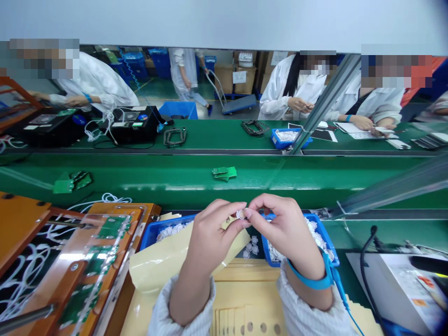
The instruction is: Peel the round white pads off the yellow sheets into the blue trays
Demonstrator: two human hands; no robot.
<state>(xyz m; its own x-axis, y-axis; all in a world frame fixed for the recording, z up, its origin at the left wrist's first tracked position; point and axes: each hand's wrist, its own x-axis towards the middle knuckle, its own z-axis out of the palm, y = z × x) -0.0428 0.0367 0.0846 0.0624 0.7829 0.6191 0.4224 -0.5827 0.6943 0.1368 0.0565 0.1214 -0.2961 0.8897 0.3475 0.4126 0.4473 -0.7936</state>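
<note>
My left hand point(213, 233) and my right hand point(285, 226) meet in front of me, fingertips almost touching. Between them is a small round white disc point(240, 214) with a pale tan face, pinched by thumbs and forefingers. A blue strap point(311, 280) circles my right wrist. Below the left forearm curls a glossy cream sheet point(157, 266). Several similar white discs point(251, 247) lie loose on the dark surface below my fingers. One blue bin point(150, 233) of white pieces stands behind my left hand, partly hidden; another blue bin point(331, 247) is behind my right.
Cream sheets with round spots point(262, 312) lie nearest me. An orange fixture holding green circuit boards point(112, 227) stands left, near white cables. Loose green boards point(224, 173) rest on the green belt point(168, 170). A metal post point(385, 196) slants in from the right. Co-workers sit opposite.
</note>
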